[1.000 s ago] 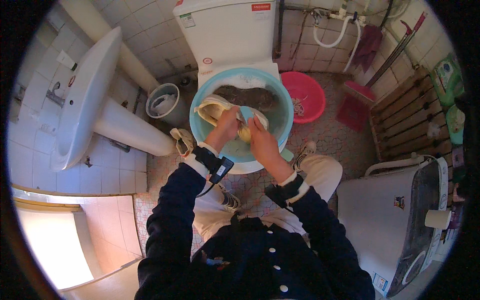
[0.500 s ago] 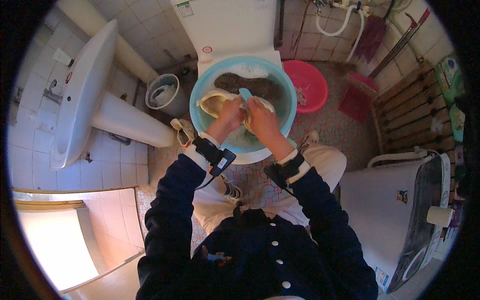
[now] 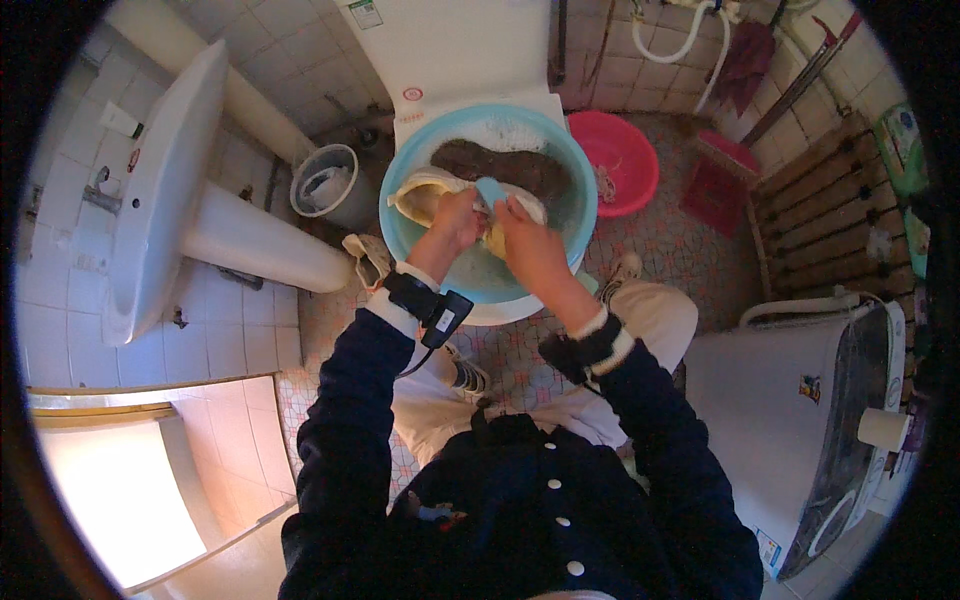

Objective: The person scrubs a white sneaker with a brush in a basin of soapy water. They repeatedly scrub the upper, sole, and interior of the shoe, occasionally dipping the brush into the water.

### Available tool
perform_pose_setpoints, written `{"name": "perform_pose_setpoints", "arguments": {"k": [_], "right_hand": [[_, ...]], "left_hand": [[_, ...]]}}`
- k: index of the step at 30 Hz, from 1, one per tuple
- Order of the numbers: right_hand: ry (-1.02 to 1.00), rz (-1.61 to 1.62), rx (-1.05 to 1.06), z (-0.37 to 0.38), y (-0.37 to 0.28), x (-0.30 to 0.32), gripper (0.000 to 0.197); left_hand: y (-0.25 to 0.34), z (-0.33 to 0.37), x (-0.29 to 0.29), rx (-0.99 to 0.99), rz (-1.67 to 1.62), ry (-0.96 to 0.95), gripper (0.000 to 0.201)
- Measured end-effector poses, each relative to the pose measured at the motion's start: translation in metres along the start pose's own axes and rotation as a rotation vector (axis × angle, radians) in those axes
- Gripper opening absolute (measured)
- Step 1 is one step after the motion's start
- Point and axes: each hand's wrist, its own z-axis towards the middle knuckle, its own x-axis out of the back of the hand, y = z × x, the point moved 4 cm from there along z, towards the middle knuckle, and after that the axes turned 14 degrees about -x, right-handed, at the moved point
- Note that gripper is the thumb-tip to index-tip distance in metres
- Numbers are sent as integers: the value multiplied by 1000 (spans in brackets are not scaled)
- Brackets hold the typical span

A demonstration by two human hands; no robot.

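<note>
A cream shoe (image 3: 418,190) lies tilted across the light-blue basin (image 3: 392,215), its opening toward the left. My left hand (image 3: 458,222) is closed around the shoe's near side. Beside it, my right hand (image 3: 528,240) is closed by a flat, rounded light-blue tool (image 3: 489,190) that sticks up between the hands; it looks like a brush, but its working end is hidden. Behind the shoe lies a long dark brown shape like a shoe sole (image 3: 500,165). Whitish suds (image 3: 500,128) float on the cloudy water along the basin's far side.
The basin rests on a white toilet (image 3: 460,60). A pink basin (image 3: 630,180) with pale laces stands to its right, a grey bucket (image 3: 325,205) to its left. Another pale shoe (image 3: 368,258) is on the floor. A sink (image 3: 180,190) and a washing machine (image 3: 770,400) flank me.
The light-blue tool has tipped slightly, and my right wrist has shifted a little to the right. Both hands stay at the shoe; the whole view has moved slightly.
</note>
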Motion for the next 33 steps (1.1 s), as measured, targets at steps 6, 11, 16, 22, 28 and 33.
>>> {"name": "perform_pose_setpoints", "arguments": {"k": [6, 11, 16, 22, 28, 33], "right_hand": [[216, 180, 100, -8, -3, 12, 50], [27, 145, 40, -8, 2, 7, 47], [102, 179, 89, -1, 7, 10, 48], [41, 160, 71, -4, 13, 8, 51], [89, 190, 88, 3, 9, 10, 47], [89, 204, 54, 4, 14, 8, 43]], "left_hand": [[0, -7, -6, -39, -50, 22, 17], [4, -8, -5, -17, -60, 3, 22], [-1, -8, -8, 11, -39, 52, 22], [-1, -2, -5, 49, -188, -132, 24], [-6, 1, -1, -11, -218, -60, 26], [-2, 4, 4, 12, -192, -103, 27]]}}
